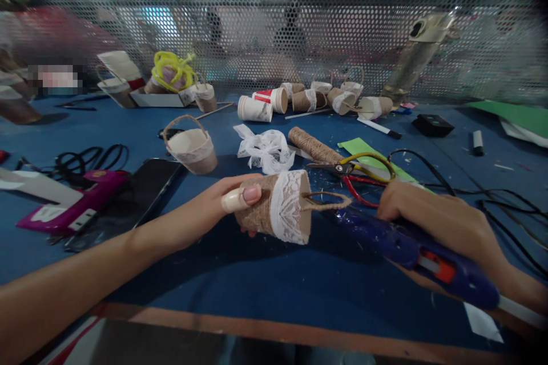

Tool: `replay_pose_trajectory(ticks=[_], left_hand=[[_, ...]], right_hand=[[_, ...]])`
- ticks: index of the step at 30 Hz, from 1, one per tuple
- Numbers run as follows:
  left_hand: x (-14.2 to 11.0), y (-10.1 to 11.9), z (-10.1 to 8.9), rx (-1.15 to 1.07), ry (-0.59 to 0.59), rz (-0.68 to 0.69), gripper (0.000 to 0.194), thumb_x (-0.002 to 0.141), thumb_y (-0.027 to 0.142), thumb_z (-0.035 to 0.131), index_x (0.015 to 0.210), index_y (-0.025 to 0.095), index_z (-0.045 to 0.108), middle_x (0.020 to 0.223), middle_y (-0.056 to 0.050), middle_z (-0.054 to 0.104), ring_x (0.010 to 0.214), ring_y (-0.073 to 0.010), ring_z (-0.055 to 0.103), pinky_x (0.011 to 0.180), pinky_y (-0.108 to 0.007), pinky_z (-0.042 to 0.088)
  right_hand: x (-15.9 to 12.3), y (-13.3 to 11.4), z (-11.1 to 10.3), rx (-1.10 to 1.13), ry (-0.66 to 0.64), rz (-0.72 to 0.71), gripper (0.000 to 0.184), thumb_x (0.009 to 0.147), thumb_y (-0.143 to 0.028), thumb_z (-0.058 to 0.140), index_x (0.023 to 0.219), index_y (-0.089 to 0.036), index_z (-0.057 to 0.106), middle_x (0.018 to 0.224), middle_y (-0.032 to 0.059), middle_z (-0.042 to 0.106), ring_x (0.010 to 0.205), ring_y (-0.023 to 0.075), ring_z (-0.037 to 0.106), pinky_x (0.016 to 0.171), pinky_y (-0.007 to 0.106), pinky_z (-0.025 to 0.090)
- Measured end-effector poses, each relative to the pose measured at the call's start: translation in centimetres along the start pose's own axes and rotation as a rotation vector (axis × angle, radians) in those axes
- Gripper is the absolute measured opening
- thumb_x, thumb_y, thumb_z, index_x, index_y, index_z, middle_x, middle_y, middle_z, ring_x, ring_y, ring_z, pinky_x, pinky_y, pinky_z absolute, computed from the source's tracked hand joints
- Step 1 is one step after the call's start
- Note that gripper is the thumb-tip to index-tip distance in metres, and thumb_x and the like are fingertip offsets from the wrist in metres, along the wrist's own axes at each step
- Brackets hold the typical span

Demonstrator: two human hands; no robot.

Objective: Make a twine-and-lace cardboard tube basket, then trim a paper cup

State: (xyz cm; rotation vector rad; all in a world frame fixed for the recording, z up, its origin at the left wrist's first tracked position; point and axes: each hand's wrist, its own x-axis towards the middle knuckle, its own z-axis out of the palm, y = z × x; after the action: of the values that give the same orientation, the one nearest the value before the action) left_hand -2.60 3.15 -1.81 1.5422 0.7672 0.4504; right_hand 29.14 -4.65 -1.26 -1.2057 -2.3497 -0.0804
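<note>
My left hand (240, 197) grips a small twine-wrapped cup basket (261, 211), tipped on its side with its mouth to the right. White lace (291, 205) circles its rim, and a twine handle (331, 201) sticks out to the right. A pale band covers part of my left thumb. In my right hand (445, 228) is a blue glue gun (398, 242), a white glue stick coming out of its rear; its front end is close to the handle, and I cannot tell whether they touch. Scissors (342, 168) with yellow and red handles lie just beyond my right hand.
Crumpled lace (268, 148), a twine roll (314, 145) and a finished-looking basket (192, 151) stand or lie beyond my hands. A phone (149, 194) and purple power strip (94, 199) are left. Paper cups (254, 108) and several baskets line the back, before a perforated metal screen (257, 28). Black cables (509, 205) run right.
</note>
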Motion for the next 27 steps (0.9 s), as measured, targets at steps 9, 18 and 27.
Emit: replay_pose_trajectory(ticks=[9,18,27], left_hand=[[0.0,-0.6,-0.1,-0.009,0.0,0.001,0.06,0.087,0.07,0.054,0.11,0.016,0.064,0.086,-0.006,0.066,0.078,-0.0224,0.064,0.07,-0.03,0.051],[-0.1,-1.0,-0.3,-0.039,0.023,0.003,0.06,0.089,0.068,0.053,0.118,0.016,0.061,0.091,-0.006,0.067,0.076,-0.0193,0.063,0.07,-0.029,0.052],[-0.1,-1.4,-0.6,-0.05,0.006,0.021,0.06,0.091,0.066,0.051,0.123,0.016,0.06,0.096,-0.008,0.069,0.08,-0.0212,0.064,0.069,-0.029,0.053]], right_hand=[[-0.1,0.3,0.5,0.054,-0.019,-0.008,0.01,0.09,-0.025,0.044,0.08,-0.024,0.047,0.075,-0.0016,0.054,0.06,0.0134,0.052,0.053,0.027,0.033],[-0.4,0.6,1.1,0.041,-0.019,0.008,0.01,0.088,-0.024,0.042,0.078,-0.025,0.044,0.074,-0.0015,0.054,0.06,0.0148,0.05,0.054,0.029,0.031],[-0.4,0.7,0.9,-0.027,-0.037,0.063,0.025,0.093,-0.014,0.033,0.076,-0.024,0.049,0.075,-0.0008,0.057,0.063,0.0134,0.056,0.054,0.027,0.033]])
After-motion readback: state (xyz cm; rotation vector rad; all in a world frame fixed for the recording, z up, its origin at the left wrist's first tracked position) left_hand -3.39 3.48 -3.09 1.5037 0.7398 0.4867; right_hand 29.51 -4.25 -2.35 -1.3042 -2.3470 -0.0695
